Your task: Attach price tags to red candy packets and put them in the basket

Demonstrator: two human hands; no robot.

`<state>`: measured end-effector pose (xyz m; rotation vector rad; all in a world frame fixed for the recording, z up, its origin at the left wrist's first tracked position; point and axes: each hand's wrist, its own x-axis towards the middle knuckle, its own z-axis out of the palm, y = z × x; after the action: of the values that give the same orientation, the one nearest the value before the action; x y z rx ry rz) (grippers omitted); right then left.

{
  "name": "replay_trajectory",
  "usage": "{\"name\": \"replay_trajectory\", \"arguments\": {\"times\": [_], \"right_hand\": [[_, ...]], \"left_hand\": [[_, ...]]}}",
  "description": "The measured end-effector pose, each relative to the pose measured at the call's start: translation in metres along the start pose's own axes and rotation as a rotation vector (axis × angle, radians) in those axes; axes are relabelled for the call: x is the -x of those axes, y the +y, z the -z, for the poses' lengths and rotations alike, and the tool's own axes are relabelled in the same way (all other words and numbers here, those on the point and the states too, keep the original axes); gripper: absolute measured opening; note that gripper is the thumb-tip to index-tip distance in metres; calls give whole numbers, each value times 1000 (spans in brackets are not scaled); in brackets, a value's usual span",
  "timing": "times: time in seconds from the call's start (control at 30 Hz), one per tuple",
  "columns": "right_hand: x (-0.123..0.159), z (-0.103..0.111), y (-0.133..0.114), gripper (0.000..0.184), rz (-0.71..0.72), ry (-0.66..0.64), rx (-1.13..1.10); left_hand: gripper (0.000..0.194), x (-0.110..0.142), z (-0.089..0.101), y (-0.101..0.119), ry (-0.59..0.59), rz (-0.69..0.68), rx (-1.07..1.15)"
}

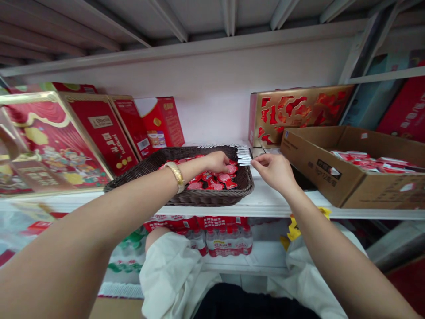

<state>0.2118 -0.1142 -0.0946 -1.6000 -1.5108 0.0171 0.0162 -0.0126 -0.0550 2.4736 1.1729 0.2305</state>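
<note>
My left hand (219,162), a gold bracelet on its wrist, reaches into a dark brown woven basket (202,200). Its fingers are closed at the small red packets (212,180) with pink round patches, and the fingertips seem to grip one of them. Outside the basket's right end is my right hand (274,172), thumb and fingers pinched together at the outer ends of a row of thin white strips (245,156). These strips lie along the basket's rim. What exactly sits between the right fingertips is too small to see clearly. A dark-framed flat object (257,152) lies just behind that hand.
An open cardboard box (318,175) with red-and-white packets stands at the right. Behind it is a gold-and-red box (299,110). Red gift boxes (99,128) line the left. Shrink-wrapped bottles (229,241) fill part of the lower shelf. Metal beams (172,22) hang overhead.
</note>
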Motion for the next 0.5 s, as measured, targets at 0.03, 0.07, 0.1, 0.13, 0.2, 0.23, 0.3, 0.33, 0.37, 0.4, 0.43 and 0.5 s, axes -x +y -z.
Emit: {"name": "replay_trajectory", "arguments": {"times": [0.03,0.07,0.1,0.13,0.2,0.23,0.3,0.33,0.37,0.4,0.43,0.5], "right_hand": [[0,-1,-1,19,-2,2,-9],[0,-2,-1,18,0,6,-21],[-1,-3,-2,18,5,13,-34],[0,-3,-3,17,12,22,-49],[1,-3,-7,16,32,43,-86],[2,-2,-9,16,46,52,-109],[6,1,-13,16,75,67,-161],[9,3,-15,16,89,72,-185],[14,6,-16,17,103,81,-215],[19,9,-17,17,115,96,-256],[25,13,-18,17,123,120,-308],[39,21,-18,15,131,181,-427]], "left_hand": [[29,1,-1,1,-4,27,20],[26,2,-1,1,-5,51,43],[22,3,-1,2,-5,72,67],[18,4,-1,3,0,90,90],[14,8,1,6,16,121,141],[14,11,3,7,26,138,169],[11,19,10,10,49,171,239],[8,24,13,13,64,184,279],[7,30,17,17,83,192,318],[10,37,20,21,104,194,348],[14,46,22,27,126,183,391],[22,66,21,40,153,138,557]]}}
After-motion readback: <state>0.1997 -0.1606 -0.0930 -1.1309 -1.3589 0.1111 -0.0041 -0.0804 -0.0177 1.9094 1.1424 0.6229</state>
